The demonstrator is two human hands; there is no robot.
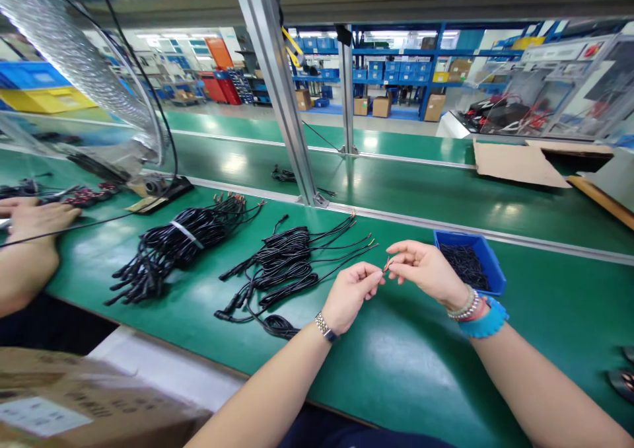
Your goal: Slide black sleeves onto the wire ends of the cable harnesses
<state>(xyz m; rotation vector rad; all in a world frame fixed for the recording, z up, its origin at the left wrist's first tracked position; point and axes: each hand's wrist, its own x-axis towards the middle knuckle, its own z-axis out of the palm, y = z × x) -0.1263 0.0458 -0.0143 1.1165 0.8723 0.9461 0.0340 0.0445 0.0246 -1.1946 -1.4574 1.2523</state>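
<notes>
My left hand (349,296) had its thumb and forefinger pinched together on a thin wire (387,263), whose reddish end poked up between my two hands, above the green table (396,375). My right hand (423,269) met it from the other side, thumb and fingertips bent in close around that end – the spot was so small that I couldn't tell whether they gripped it or only touched it. I wore a watch (325,327) on my left wrist and a turquoise band (488,319) on my right.

Just beside my left hand lay a loose pile of black cables (287,256), several bare-tipped ends fanned out toward the metal post (277,91). Farther left was a thicker bundle (168,253), held at its middle by a pale tie (187,234). Behind my right wrist stood a blue bin (496,273) full of small black pieces (464,266). At the far left, another person's hand (37,220) rested near more wires – well apart from mine.
</notes>
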